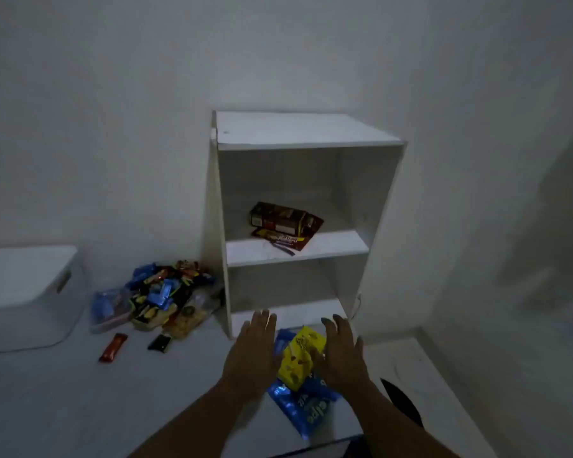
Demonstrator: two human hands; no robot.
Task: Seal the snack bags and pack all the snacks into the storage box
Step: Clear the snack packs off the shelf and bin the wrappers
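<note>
Our left hand (253, 353) and right hand (340, 355), fingers straight and spread, flank a yellow bag (299, 358) atop a blue bag (300, 408); a shelf (298, 249) stands just beyond them.

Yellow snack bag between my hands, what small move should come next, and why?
Probably bring both hands in and grip the yellow snack bag. The left hand and right hand flank it with straight fingers and hold nothing, it lies on a blue snack bag, and the white storage box sits far left.

storage box (24, 292) cut at left edge | blue bag (311, 413) partly under yellow bag (300, 357)
</note>
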